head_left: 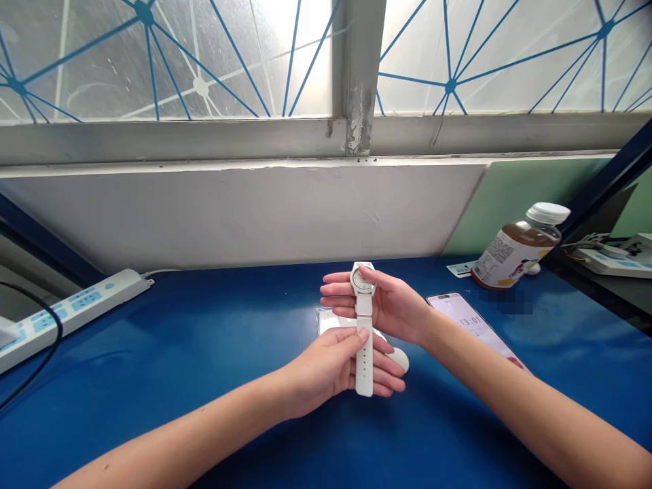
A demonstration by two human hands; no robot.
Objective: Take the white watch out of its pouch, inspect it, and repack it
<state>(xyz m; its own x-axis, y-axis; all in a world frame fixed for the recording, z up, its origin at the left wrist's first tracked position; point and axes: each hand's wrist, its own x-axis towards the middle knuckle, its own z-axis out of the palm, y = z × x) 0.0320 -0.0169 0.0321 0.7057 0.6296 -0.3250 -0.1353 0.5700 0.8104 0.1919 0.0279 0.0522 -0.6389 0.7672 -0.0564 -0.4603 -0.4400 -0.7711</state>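
Note:
A white wristwatch (364,319) is stretched out lengthwise between both hands above the blue table (204,339). My right hand (392,305) pinches the watch face at the far end with thumb on top. My left hand (341,367) grips the lower strap between thumb and fingers. Under the hands lies a clear plastic wrapper (331,319), and a small white rounded object (400,358) peeks out beside my left fingers.
A phone (476,326) with a lit screen lies right of my hands. A tilted bottle of brown drink (517,251) rests at the back right near a small card (461,268). A white power strip (71,312) lies at the left. A window wall runs behind.

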